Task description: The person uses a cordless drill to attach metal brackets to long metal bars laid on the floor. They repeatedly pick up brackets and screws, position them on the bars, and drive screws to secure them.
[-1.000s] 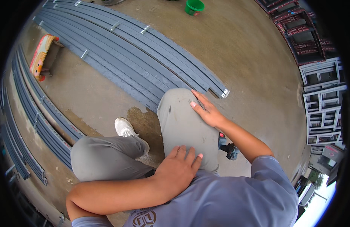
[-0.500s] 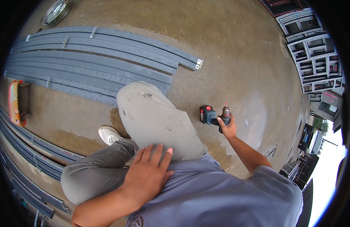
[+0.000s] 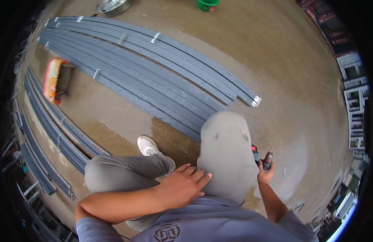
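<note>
I am crouched on a concrete floor (image 3: 291, 72), grey trousers filling the lower middle. My left hand (image 3: 182, 186) lies flat on my right thigh, fingers spread, holding nothing. My right hand (image 3: 265, 174) reaches down beside my raised right knee (image 3: 226, 137) and grips a dark cordless drill (image 3: 262, 158) with red trim; part of the drill is hidden behind the knee. My white shoe (image 3: 148, 146) stands on a damp patch of the floor.
A bundle of long grey metal profiles (image 3: 154, 76) lies across the floor ahead, its cut ends (image 3: 256, 100) near my knee. More grey profiles (image 3: 53, 133) run along the left. An orange-and-red brush (image 3: 53, 80), a green bucket (image 3: 207, 5) and a metal basin (image 3: 112, 6) lie farther off. Framed panels (image 3: 353, 105) stack at the right.
My right hand left the knee, reached down to the drill on the floor and now holds it close beside the knee. The left hand stays on the thigh; the view has shifted.
</note>
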`<action>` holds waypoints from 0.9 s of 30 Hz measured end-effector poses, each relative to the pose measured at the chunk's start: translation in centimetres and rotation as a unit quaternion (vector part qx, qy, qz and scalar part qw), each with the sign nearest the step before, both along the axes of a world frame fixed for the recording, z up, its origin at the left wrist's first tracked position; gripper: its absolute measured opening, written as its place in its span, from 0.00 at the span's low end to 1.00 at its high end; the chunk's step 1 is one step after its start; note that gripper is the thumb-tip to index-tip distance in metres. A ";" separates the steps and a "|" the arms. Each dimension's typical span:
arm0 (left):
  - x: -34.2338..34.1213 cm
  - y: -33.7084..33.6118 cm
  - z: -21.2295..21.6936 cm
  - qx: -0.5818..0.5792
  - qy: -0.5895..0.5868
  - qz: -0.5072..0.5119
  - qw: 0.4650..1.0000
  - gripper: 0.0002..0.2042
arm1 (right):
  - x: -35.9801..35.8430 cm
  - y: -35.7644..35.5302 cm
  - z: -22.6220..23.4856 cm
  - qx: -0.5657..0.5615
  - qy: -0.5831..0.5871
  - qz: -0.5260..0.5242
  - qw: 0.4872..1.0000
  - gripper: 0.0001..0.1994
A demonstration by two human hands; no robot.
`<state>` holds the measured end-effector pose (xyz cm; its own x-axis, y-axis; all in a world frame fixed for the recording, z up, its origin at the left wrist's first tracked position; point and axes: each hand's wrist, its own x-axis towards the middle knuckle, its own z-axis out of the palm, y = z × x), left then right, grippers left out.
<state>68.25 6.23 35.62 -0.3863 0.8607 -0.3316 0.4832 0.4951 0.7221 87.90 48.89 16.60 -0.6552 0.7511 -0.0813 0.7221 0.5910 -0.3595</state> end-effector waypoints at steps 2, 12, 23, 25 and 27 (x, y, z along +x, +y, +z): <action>-0.6 -0.2 -0.2 -0.054 -0.005 -0.004 0.999 0.29 | -0.1 -0.2 0.2 0.025 -0.045 -0.017 0.999 0.27; 2.1 3.7 1.6 -0.020 -0.200 -0.044 0.979 0.24 | -0.3 0.1 0.0 0.046 -0.159 -0.057 0.985 0.33; 10.9 -0.1 0.8 -0.255 -0.296 0.257 0.884 0.29 | -2.4 1.4 4.6 -0.137 -0.351 -0.008 0.926 0.65; 12.1 -2.4 1.7 -0.269 -0.259 0.239 0.896 0.29 | -2.3 0.8 5.6 -0.074 -0.316 0.030 0.946 0.65; 13.0 -5.1 3.4 -0.271 -0.196 0.219 0.916 0.28 | -1.7 -0.5 7.4 -0.018 -0.275 0.047 0.960 0.64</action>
